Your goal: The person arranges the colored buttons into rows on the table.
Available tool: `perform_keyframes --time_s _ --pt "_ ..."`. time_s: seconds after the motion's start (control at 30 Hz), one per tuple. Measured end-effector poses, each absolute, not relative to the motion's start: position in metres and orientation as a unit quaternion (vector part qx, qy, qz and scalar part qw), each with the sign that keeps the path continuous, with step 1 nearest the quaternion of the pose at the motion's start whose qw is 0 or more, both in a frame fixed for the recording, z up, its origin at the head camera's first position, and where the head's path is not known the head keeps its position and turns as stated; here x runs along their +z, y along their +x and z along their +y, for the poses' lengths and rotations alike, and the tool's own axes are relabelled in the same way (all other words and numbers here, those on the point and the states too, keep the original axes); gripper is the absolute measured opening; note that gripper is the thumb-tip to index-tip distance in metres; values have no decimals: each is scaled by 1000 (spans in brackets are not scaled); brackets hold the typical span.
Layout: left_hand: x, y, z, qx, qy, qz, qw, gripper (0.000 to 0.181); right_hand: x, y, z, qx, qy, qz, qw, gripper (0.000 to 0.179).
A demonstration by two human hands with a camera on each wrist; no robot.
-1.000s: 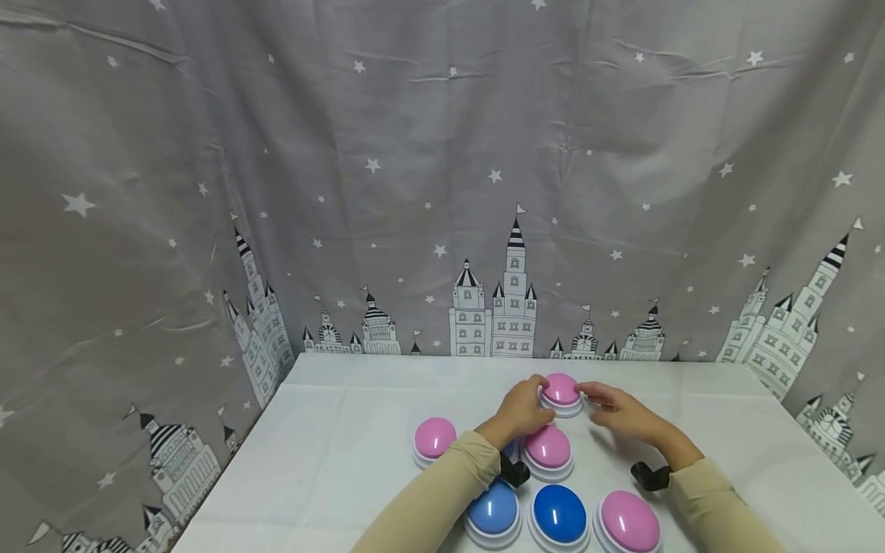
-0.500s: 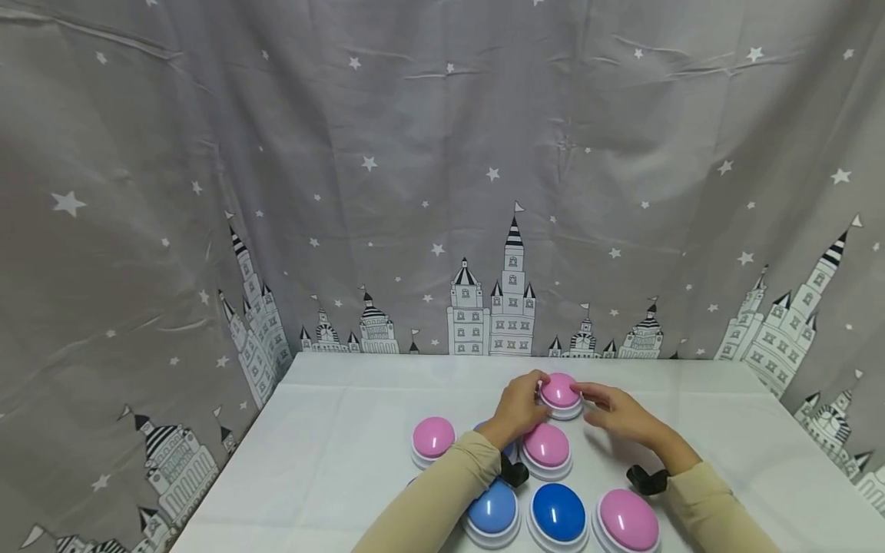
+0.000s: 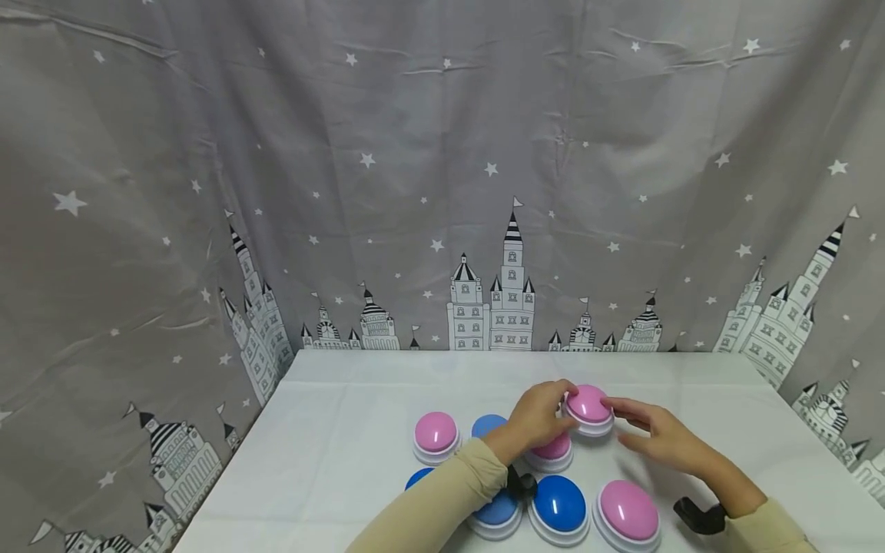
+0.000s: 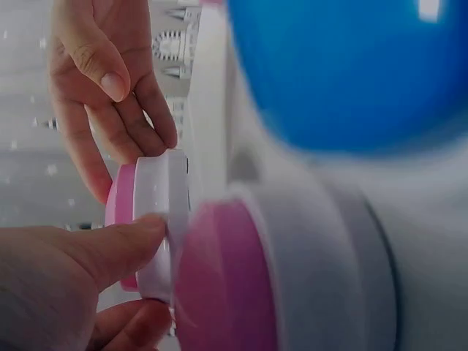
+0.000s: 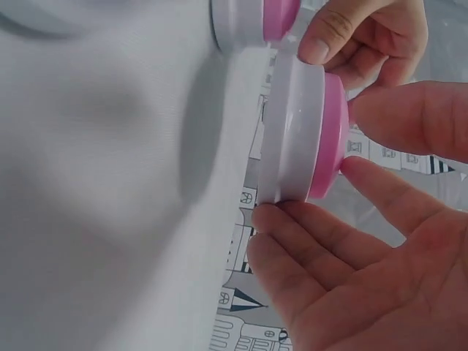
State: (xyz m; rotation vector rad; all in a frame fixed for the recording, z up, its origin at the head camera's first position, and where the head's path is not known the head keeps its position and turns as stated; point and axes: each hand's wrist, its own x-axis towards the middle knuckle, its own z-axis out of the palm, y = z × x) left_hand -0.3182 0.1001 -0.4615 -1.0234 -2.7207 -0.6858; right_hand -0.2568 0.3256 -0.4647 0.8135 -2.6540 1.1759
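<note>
A pink dome push button (image 3: 588,405) with a white base is held a little above the table, between both hands. My left hand (image 3: 535,418) grips its left side, thumb on the white base and fingers curled behind, as the left wrist view shows. From the right, my right hand (image 3: 664,438) touches the button with fairly straight fingertips; in the left wrist view its thumb stands apart from it. Just under my left wrist sits another pink button (image 3: 551,452), partly hidden. In the right wrist view the held button (image 5: 296,131) casts a shadow on the cloth.
Several more buttons stand on the white table (image 3: 332,430): a pink one (image 3: 436,432) at left, a light blue one (image 3: 488,425), a dark blue one (image 3: 559,503) and a pink one (image 3: 628,511) at front. My left sleeve covers others partly. A grey castle-print curtain (image 3: 387,230) hangs behind.
The held pink button has come off its spot at the back and moved right and toward me, with both hands moving along. The other buttons stay in place.
</note>
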Motion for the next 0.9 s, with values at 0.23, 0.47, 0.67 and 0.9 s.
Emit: perform_keyframes --time_s 0.23,0.47,0.67,0.9 --pt "-463 -298 108 -158 -373 -910 82 47 -466 -223 333 380 253 -887 71 45" --pt "-473 -286 105 -132 -397 -904 88 46 -478 -210 334 401 261 -877 54 44" --pt "-479 -286 100 -114 -410 -899 99 46 -485 -210 329 421 273 -864 47 44" --pt "-481 -286 97 -94 -423 -897 90 46 -493 -213 328 425 286 -858 44 44"
